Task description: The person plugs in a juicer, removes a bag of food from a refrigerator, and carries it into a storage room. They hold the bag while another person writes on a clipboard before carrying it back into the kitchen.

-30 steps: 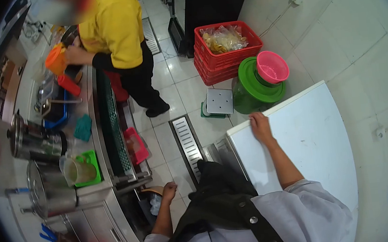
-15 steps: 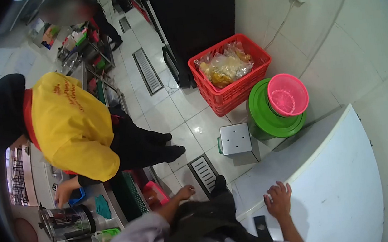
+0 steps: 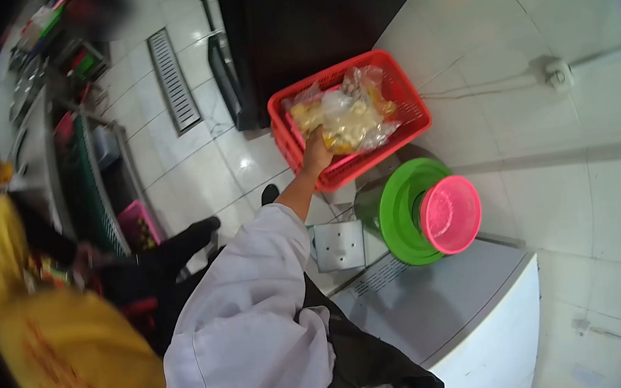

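So the left hand [image 3: 315, 156] is at the lower left edge of the clear plastic bags [image 3: 348, 119] of pale yellow food, which sit in the red plastic crate [image 3: 288, 147] at upper centre. Fingers look partly curled, but I can't tell if they've actually got a grip. Right hand's out of frame. Pink plastic basket [image 3: 450, 212] sits on the green lid [image 3: 399, 218] right of centre, metal-topped scale [image 3: 339, 246] just left of that.
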A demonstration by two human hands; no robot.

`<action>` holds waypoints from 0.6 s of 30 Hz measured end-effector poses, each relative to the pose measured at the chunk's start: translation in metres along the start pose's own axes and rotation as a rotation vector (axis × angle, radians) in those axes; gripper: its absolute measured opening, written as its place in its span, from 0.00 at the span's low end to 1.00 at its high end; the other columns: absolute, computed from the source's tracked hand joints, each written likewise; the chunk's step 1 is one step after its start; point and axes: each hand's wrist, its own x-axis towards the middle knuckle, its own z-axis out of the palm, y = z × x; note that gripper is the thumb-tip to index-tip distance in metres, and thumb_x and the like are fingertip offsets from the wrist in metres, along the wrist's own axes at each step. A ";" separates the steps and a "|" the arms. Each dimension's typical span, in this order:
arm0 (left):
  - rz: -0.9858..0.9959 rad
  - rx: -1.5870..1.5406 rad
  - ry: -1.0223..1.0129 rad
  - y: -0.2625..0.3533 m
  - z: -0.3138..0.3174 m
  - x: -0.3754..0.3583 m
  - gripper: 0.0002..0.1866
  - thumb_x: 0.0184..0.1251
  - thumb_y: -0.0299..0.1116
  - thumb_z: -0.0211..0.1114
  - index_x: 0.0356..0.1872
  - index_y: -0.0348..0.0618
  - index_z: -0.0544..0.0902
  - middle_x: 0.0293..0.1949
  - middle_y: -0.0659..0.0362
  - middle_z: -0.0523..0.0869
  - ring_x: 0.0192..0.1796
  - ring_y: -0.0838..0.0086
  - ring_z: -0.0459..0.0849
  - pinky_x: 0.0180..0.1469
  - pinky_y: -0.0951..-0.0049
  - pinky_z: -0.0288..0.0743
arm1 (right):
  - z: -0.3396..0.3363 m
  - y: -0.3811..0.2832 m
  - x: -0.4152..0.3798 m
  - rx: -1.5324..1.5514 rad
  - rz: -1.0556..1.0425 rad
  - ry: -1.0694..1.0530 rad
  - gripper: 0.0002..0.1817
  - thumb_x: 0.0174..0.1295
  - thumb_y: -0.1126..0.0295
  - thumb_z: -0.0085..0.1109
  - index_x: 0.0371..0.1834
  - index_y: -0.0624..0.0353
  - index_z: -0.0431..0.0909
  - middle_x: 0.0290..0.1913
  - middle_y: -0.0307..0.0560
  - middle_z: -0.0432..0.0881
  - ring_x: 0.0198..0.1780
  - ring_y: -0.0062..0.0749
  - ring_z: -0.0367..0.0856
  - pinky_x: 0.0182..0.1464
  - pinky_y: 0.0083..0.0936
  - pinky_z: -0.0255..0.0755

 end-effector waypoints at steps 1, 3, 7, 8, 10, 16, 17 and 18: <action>0.022 0.039 0.104 0.008 0.001 0.029 0.32 0.51 0.32 0.63 0.60 0.38 0.66 0.55 0.38 0.74 0.58 0.48 0.74 0.59 0.58 0.70 | 0.001 -0.022 0.026 0.047 0.095 -0.102 0.11 0.58 0.60 0.58 0.31 0.57 0.78 0.25 0.44 0.76 0.41 0.44 0.78 0.56 0.48 0.64; 0.050 0.044 0.195 0.008 0.014 0.068 0.32 0.51 0.33 0.64 0.61 0.40 0.66 0.57 0.40 0.73 0.59 0.49 0.73 0.59 0.59 0.70 | -0.002 -0.058 0.084 0.137 0.288 -0.289 0.12 0.58 0.60 0.58 0.31 0.57 0.78 0.25 0.44 0.76 0.39 0.45 0.78 0.54 0.46 0.66; -0.171 0.153 -0.718 -0.040 0.038 0.112 0.20 0.56 0.38 0.63 0.51 0.46 0.80 0.44 0.48 0.84 0.51 0.56 0.81 0.52 0.62 0.73 | -0.018 -0.107 0.166 0.353 0.701 -0.633 0.12 0.59 0.59 0.58 0.32 0.58 0.79 0.23 0.43 0.77 0.36 0.47 0.78 0.52 0.44 0.68; -0.155 0.073 -0.719 -0.047 0.051 0.106 0.16 0.58 0.37 0.62 0.47 0.45 0.82 0.42 0.49 0.85 0.49 0.58 0.82 0.50 0.63 0.74 | -0.030 -0.119 0.181 0.422 0.803 -0.733 0.13 0.59 0.59 0.58 0.32 0.58 0.79 0.23 0.43 0.77 0.36 0.48 0.79 0.51 0.43 0.69; -0.094 -0.190 -0.651 -0.038 0.052 0.079 0.11 0.61 0.34 0.59 0.41 0.42 0.82 0.39 0.49 0.85 0.44 0.58 0.83 0.47 0.64 0.75 | -0.042 -0.138 0.217 0.580 0.990 -0.931 0.13 0.60 0.58 0.58 0.33 0.58 0.79 0.22 0.43 0.77 0.34 0.49 0.79 0.50 0.42 0.70; 0.088 -0.510 -1.019 0.118 -0.038 -0.001 0.11 0.63 0.32 0.58 0.43 0.38 0.80 0.37 0.48 0.82 0.44 0.58 0.81 0.49 0.63 0.72 | 0.014 -0.221 0.488 0.463 0.259 -0.262 0.40 0.52 0.64 0.67 0.67 0.62 0.57 0.65 0.66 0.60 0.63 0.60 0.64 0.64 0.46 0.59; 0.190 -0.510 -1.118 0.147 -0.054 -0.004 0.12 0.62 0.32 0.59 0.43 0.37 0.79 0.39 0.48 0.82 0.46 0.59 0.80 0.50 0.63 0.71 | 0.017 -0.230 0.513 0.474 0.236 -0.178 0.38 0.51 0.63 0.67 0.64 0.61 0.62 0.63 0.65 0.65 0.63 0.57 0.66 0.64 0.47 0.57; 0.223 -0.632 -1.117 0.170 -0.062 -0.009 0.13 0.62 0.33 0.59 0.45 0.37 0.78 0.41 0.48 0.81 0.47 0.59 0.79 0.51 0.63 0.71 | 0.035 -0.218 0.515 0.492 0.250 -0.178 0.38 0.51 0.63 0.67 0.64 0.61 0.62 0.63 0.65 0.65 0.63 0.57 0.66 0.64 0.47 0.57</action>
